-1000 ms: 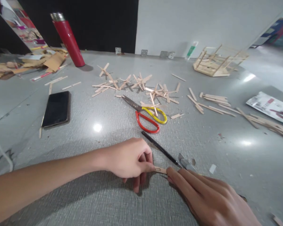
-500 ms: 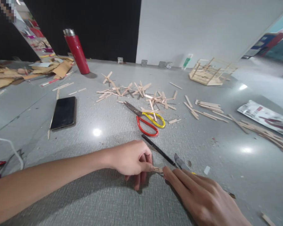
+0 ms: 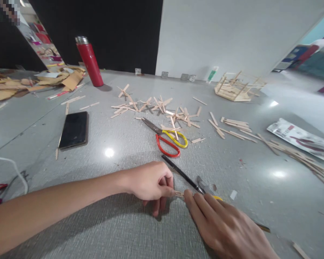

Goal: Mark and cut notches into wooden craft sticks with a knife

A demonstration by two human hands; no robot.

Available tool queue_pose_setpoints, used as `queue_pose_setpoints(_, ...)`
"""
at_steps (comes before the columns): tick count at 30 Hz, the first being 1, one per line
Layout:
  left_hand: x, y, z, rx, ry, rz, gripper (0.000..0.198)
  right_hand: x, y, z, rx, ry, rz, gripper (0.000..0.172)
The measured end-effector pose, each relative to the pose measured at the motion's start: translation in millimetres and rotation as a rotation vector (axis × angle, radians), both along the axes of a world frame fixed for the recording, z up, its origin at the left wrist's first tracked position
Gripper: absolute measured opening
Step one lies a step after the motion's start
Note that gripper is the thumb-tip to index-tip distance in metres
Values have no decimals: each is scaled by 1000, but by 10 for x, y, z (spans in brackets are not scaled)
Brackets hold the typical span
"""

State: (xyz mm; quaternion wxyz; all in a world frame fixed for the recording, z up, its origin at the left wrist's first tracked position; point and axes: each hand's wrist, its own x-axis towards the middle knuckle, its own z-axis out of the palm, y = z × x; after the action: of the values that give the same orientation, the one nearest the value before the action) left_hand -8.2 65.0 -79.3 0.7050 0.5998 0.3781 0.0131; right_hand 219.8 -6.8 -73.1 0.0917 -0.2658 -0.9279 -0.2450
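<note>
From my remote seat I am reading left to right. A white cord (image 3: 14, 165) is curling at the left edge of the grey table (image 3: 102, 230), cardboard scraps (image 3: 72, 82) are lying behind it, and a dark phone (image 3: 74, 129) is resting nearer. A red bottle (image 3: 89, 63) is standing by the black panel (image 3: 118, 32), which is bounding the far edge together with a white panel (image 3: 210, 36). Grey surface is stretching between the phone and the left forearm, giving me sideways room. The left hand (image 3: 150, 181) is pinching one end of a small wooden stick (image 3: 179, 194), low in the middle. Ahead, open scissors (image 3: 159, 131) are lying before loose sticks (image 3: 166, 102), and a black rod (image 3: 182, 174) is slanting close to both hands (that is my tightest spot). The right hand (image 3: 221, 223) is covering the stick's other end, its fingers bent down; I cannot tell whether they are gripping. Beyond it, a stick frame (image 3: 232, 92) is standing near the white panel, and a white packet (image 3: 299, 138) is lying at the right.

Compared with a second ago, the right fingers are sitting closer to the left thumb, less stick is showing between them, and the far edge is appearing lower in my view.
</note>
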Motion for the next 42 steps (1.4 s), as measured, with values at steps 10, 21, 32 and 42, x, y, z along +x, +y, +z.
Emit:
queue_pose_setpoints(10,11,-19,6,-7,7,33,19,-34,19,-44,18,-65,-14,38)
queue_pose_setpoints(21,10,9,-56,-15,-14,13,26,17,-1,-67,-65,0,-19,41)
queue_pose_setpoints(32,1,5,-7,2,5,6,24,35,-22,-124,-72,16,-84,41)
queue_pose_setpoints(42,-9,-11,-54,-23,-21,37,27,66,16,-103,-111,39,-52,38)
